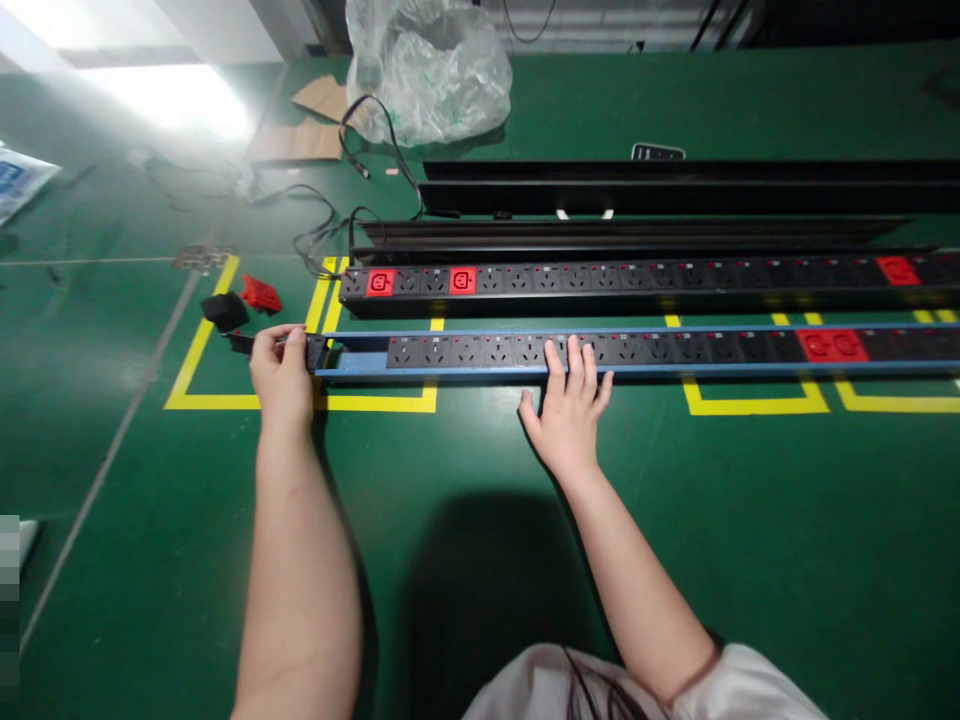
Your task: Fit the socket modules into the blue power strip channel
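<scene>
A long power distribution strip (600,350) with blue side rails and black sockets lies across the green mat, with a red double socket (831,345) towards its right end. My right hand (570,410) rests flat on its near rail, fingers spread over the sockets. My left hand (281,372) is curled at the strip's left end, shut on a thin black piece (241,343) that sticks out to the left. Its tip lies beside the strip's black end (316,352). What the fingers cover is hidden.
A second strip (637,285) with red sockets lies just beyond, and black rail channels (675,190) lie behind it. Yellow tape lines (210,400), a black block (225,311), a red part (260,295), loose black cables (322,235), cardboard (300,140) and a plastic bag (427,75) sit on the mat.
</scene>
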Action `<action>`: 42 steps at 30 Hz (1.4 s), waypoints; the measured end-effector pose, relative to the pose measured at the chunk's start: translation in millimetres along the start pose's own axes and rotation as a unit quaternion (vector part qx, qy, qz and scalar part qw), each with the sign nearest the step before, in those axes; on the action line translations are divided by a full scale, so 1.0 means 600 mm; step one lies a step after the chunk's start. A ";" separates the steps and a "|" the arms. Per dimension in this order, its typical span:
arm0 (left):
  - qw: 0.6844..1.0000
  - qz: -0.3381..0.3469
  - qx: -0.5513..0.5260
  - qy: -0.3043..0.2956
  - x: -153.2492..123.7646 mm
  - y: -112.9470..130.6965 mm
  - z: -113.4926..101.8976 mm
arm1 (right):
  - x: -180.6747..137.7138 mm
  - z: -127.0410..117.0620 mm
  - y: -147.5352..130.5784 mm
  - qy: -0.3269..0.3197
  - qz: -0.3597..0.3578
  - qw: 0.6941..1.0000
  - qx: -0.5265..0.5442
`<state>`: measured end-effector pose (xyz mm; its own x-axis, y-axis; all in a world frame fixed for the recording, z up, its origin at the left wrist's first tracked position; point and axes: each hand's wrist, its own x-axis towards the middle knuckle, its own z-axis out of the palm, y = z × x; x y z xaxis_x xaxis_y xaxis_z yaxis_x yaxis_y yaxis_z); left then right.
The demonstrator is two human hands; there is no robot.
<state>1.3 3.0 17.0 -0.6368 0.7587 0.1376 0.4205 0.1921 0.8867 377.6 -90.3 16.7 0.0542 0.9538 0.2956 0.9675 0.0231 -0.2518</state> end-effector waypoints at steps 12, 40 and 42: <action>0.997 0.014 0.058 -0.042 -0.003 -0.010 -0.005 | 0.000 0.000 -0.002 0.000 0.003 1.000 0.000; 0.996 0.009 0.058 -0.071 -0.024 -0.012 0.000 | 0.001 -0.007 -0.005 -0.007 0.001 1.000 -0.006; 0.994 0.014 0.065 -0.082 -0.030 -0.006 0.002 | 0.001 -0.008 -0.005 -0.009 0.001 1.000 -0.007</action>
<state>11.8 -10.6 11.0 -0.5141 0.8543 0.0771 0.5226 0.2406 0.8179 375.7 -91.3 22.0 0.0519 0.9588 0.2792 0.9706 0.0174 -0.2401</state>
